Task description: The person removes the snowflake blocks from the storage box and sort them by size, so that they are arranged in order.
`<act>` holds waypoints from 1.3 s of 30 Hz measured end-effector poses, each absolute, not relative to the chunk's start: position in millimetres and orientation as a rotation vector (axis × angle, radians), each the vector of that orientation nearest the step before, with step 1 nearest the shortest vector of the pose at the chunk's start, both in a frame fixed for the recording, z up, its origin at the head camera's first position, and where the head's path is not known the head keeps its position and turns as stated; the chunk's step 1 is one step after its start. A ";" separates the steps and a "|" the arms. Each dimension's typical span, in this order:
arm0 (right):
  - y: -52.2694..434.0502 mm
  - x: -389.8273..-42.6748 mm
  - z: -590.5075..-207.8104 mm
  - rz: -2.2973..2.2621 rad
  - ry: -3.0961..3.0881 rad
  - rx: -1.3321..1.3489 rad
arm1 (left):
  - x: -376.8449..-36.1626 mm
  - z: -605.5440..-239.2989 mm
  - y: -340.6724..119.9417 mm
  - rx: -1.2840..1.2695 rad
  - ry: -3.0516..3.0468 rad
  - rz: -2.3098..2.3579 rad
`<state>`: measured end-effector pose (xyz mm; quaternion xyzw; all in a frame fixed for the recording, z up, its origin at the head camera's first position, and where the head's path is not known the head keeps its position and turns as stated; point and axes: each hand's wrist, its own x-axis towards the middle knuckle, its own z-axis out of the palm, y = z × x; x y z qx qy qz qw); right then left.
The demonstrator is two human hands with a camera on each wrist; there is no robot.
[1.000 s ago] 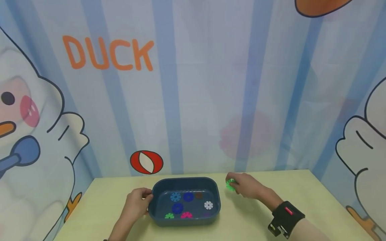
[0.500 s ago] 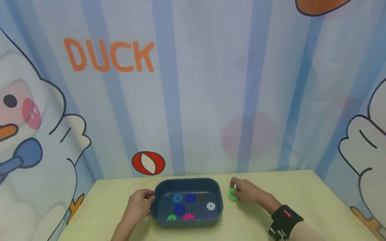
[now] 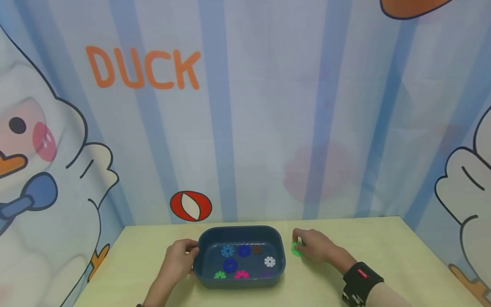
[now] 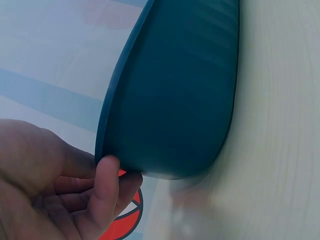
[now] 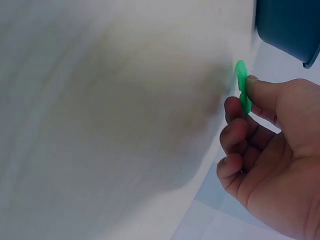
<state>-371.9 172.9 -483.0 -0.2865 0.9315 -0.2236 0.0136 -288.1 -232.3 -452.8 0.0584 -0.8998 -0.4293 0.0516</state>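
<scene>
That little green disc [image 3: 296, 248] just right of the tub [image 3: 239, 285] looks light, stiff and slippery, so the right hand [image 3: 312, 246] pinches its edge while the left hand [image 3: 177, 260] grips the tub's rim.

table [image 5: 100, 125] blurred, green disc [image 3: 296, 249] half hidden

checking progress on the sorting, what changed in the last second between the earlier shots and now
The right hand, pinching the green piece, came down and slightly nearer the bin. The left hand stayed gripping the bin's left rim; the pieces inside lie as before.
</scene>
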 end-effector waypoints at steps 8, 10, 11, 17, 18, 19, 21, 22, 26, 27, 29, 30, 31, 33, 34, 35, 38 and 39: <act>172.9 -375.7 -484.7 -0.627 2.947 -0.883 | -288.2 -453.5 -232.2 0.156 -2.722 -1.302; 173.2 -375.9 -485.1 -0.617 2.961 -0.862 | -288.4 -453.6 -232.1 0.153 -2.722 -1.304; 173.3 -375.6 -484.8 -0.622 2.970 -0.848 | -288.4 -453.5 -232.1 0.153 -2.721 -1.305; 168.5 -372.9 -472.9 -0.794 2.962 -0.825 | -288.6 -453.0 -232.8 0.164 -2.733 -1.299; 166.7 -372.3 -469.4 -0.824 2.951 -0.840 | -288.6 -453.2 -233.0 0.167 -2.735 -1.299; 164.7 -371.6 -466.1 -0.843 2.943 -0.860 | -288.6 -453.2 -233.1 0.169 -2.737 -1.298; 159.8 -369.8 -458.9 -0.873 2.925 -0.893 | -288.4 -453.6 -233.2 0.170 -2.737 -1.302; 157.0 -368.7 -455.6 -0.879 2.918 -0.907 | -288.3 -453.7 -233.2 0.170 -2.736 -1.303; 142.2 -363.7 -444.7 -0.872 2.895 -0.954 | -287.2 -453.4 -233.8 0.158 -2.728 -1.299; 138.0 -362.6 -442.8 -0.864 2.890 -0.967 | -286.6 -453.1 -234.2 0.155 -2.725 -1.298; 129.8 -360.5 -440.1 -0.841 2.885 -1.000 | -285.6 -452.6 -234.7 0.148 -2.719 -1.299; 125.8 -359.8 -439.2 -0.824 2.886 -1.020 | -285.4 -452.5 -235.0 0.147 -2.717 -1.301; 122.0 -359.2 -438.5 -0.809 2.883 -1.046 | -285.3 -452.7 -235.4 0.145 -2.715 -1.303; 115.0 -358.2 -438.1 -0.766 2.892 -1.100 | -285.6 -453.3 -236.0 0.141 -2.714 -1.313; 111.6 -357.8 -438.1 -0.744 2.898 -1.129 | -285.9 -453.8 -236.2 0.140 -2.714 -1.316; 108.4 -357.6 -438.3 -0.724 2.904 -1.155 | -286.2 -454.1 -236.2 0.140 -2.714 -1.318; 100.2 -357.1 -439.6 -0.677 2.923 -1.224 | -287.6 -453.8 -235.4 0.135 -2.720 -1.317; 97.7 -357.1 -440.1 -0.665 2.925 -1.236 | -288.1 -453.1 -234.6 0.130 -2.722 -1.314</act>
